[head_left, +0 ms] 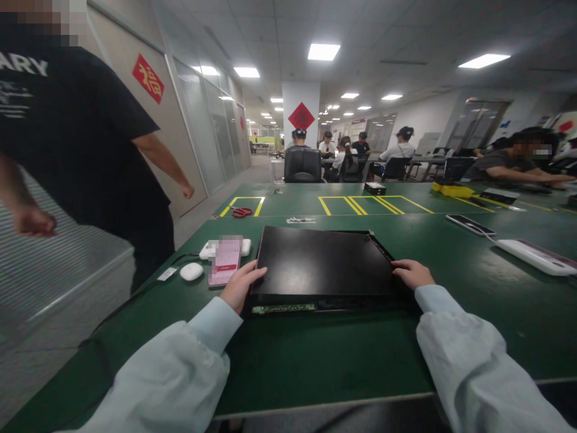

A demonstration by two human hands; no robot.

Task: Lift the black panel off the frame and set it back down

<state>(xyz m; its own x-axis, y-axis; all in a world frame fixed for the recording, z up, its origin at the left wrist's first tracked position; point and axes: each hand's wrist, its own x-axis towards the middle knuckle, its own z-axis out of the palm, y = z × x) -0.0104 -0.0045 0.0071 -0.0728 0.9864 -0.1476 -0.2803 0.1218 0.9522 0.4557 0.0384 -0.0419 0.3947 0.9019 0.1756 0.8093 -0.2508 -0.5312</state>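
Observation:
A flat, glossy black panel (322,261), like a screen, lies skewed over a shallow black frame (383,245) on the green table. Along the near side a strip of green circuit board (283,309) shows beneath the panel. My left hand (243,282) grips the panel's left edge, thumb on top and fingers hidden below. At the right edge, my right hand (412,273) is closed with its fingertips on the side of the panel or frame; which of the two it holds I cannot tell. A pink-screened phone (228,261) lies just left of my left hand.
On the green table (333,355) are a white mouse (192,272), red-handled scissors (242,211), a dark phone (470,225), a white power strip (536,255) and a small black box (375,188). A person in black (85,138) stands close at the left; others sit farther back.

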